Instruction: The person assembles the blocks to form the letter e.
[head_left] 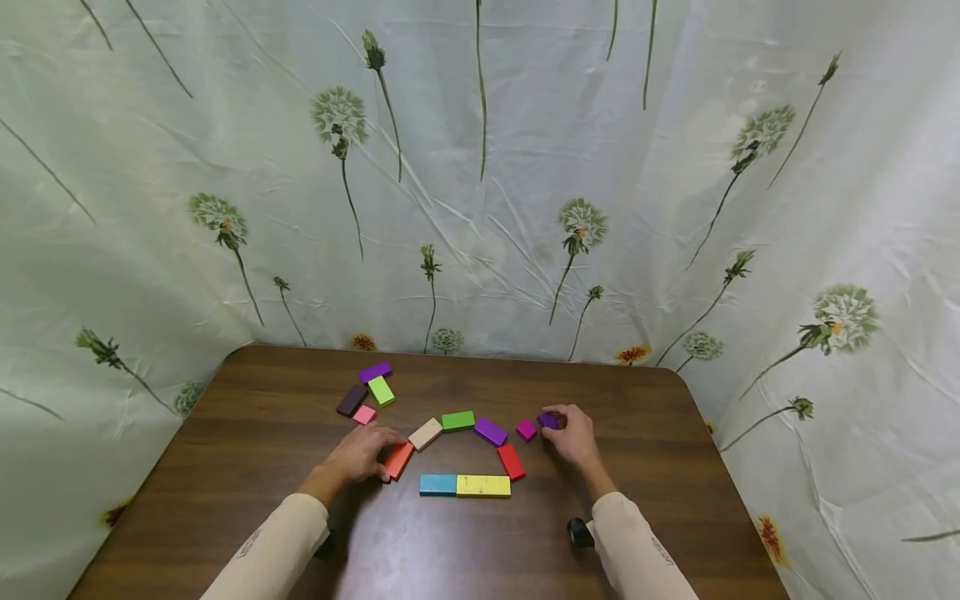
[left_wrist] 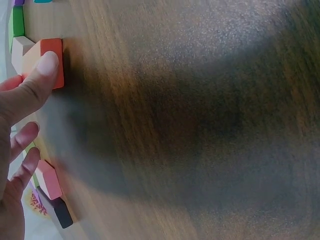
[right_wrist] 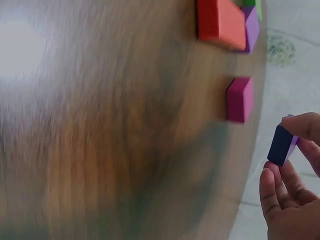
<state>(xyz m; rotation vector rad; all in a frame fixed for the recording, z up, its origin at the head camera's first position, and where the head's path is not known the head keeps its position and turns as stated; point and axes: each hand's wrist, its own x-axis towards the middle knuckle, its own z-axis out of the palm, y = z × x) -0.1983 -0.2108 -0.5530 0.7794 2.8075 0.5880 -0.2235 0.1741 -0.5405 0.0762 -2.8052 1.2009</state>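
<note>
My left hand (head_left: 362, 454) pinches an orange-red block (head_left: 399, 461) at the left end of an arc of blocks; in the left wrist view the thumb (left_wrist: 47, 62) lies against its end face. My right hand (head_left: 574, 437) grips a small dark purple block (right_wrist: 283, 144) between thumb and fingers, just right of a magenta block (head_left: 527, 430). From the orange-red block the arc runs through a beige block (head_left: 426, 434), a green one (head_left: 458, 421), a purple one (head_left: 491, 432) and a red one (head_left: 512, 462). A blue block (head_left: 438, 485) and a yellow block (head_left: 483, 486) form its straight lower side.
Beyond my left hand lie a pink block (head_left: 364, 415), a dark brown block (head_left: 352, 400), a lime green block (head_left: 381, 391) and another purple block (head_left: 376, 372). The wooden table (head_left: 420, 558) ends at a flower-print curtain (head_left: 480, 208) behind and to the sides.
</note>
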